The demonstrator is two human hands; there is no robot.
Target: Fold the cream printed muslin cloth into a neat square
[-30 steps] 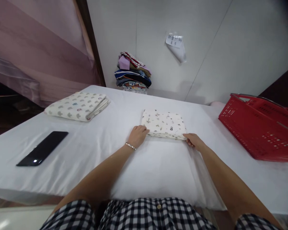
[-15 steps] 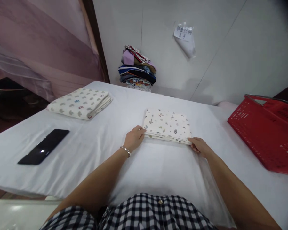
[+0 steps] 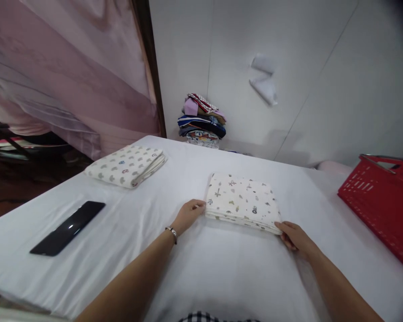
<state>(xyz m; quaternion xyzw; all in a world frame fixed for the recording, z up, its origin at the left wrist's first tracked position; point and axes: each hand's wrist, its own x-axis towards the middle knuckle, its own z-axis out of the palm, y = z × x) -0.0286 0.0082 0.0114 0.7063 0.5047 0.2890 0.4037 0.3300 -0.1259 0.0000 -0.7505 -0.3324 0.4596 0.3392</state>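
A folded cream cloth with small prints [image 3: 242, 201] lies on the white sheet [image 3: 221, 268] in front of me. My left hand [image 3: 188, 213] grips its near left corner, fingers curled against the edge; a bracelet is on that wrist. At the cloth's near right corner my right hand [image 3: 293, 236] has its fingers tucked at the edge.
A second folded cloth with grey prints [image 3: 127, 164] lies at the far left. A black phone [image 3: 69, 227] rests near the left edge. A red basket [image 3: 383, 208] stands at the right. A stack of folded clothes [image 3: 201, 120] sits by the wall.
The view has tilted up and shifted, so everything sits lower in the picture. Both hands stay at the folded cloth's near corners; the cloth has not visibly moved.
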